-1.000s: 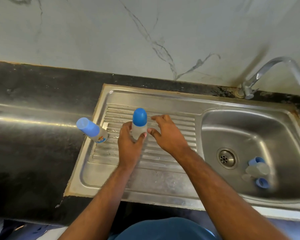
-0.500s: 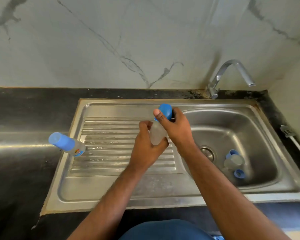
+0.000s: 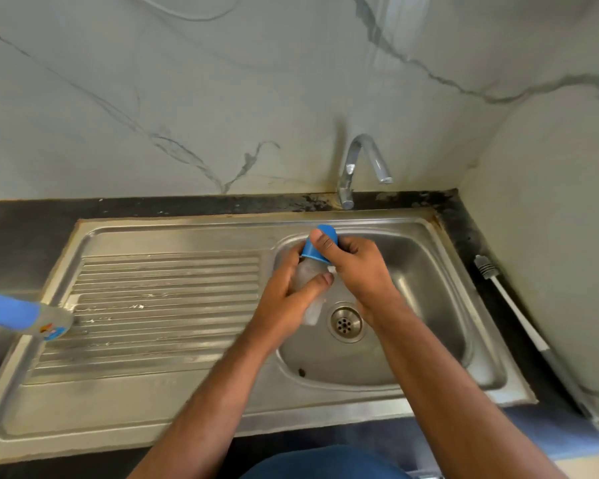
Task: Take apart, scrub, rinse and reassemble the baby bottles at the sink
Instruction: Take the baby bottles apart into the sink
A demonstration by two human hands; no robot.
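Above the basin of the steel sink, close to its left rim, a clear baby bottle is held tilted in both hands, its base pointing down toward the drain. The bottle's body is wrapped by the curled fingers and thumb of the left hand, while its blue cap is gripped from the right by the right hand, thumb laid across the cap's front. Both forearms are crossed over the sink's near rim, and bare steel is seen in the basin behind and to the right of the hands. Behind the hands, the tap is mounted on the back edge, its spout curved forward. A ribbed drainboard is spread out to the left; at its far left edge a second bottle with a blue cap is seen blurred and leaning, well apart from the hands. On the dark counter beside the sink's right rim, a white-handled brush is laid along the wall.
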